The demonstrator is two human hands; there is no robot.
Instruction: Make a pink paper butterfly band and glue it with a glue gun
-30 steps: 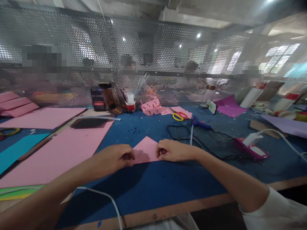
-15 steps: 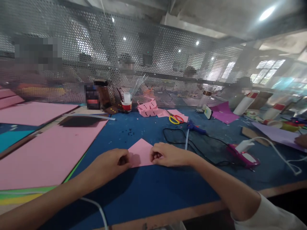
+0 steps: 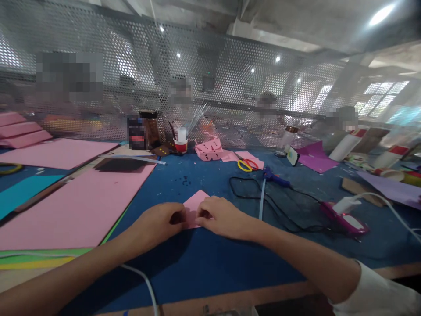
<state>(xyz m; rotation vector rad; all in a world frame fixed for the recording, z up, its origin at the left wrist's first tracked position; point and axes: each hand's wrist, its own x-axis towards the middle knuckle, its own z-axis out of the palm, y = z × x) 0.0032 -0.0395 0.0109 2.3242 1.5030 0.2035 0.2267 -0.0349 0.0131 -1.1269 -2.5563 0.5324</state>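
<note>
A small piece of pink paper lies on the blue tabletop in front of me, its far part rising to a point. My left hand has its curled fingers closed at the paper's left corner. My right hand rests over the paper's right part, thumb and fingers pinched near its front edge. Little of the paper shows between the hands, and the right hand covers its right corner. Beyond them sits a pink folded paper piece with dark dots, beside scissors with yellow and red handles.
To the right lie a blue glue gun, its black cord and a magenta power strip. Large pink sheets cover the left side. A red-and-white cup holding sticks stands before the perforated metal screen. A white cable crosses the front.
My right hand has slid left along the paper, closer to my left hand, covering more of it. The view has turned slightly left.
</note>
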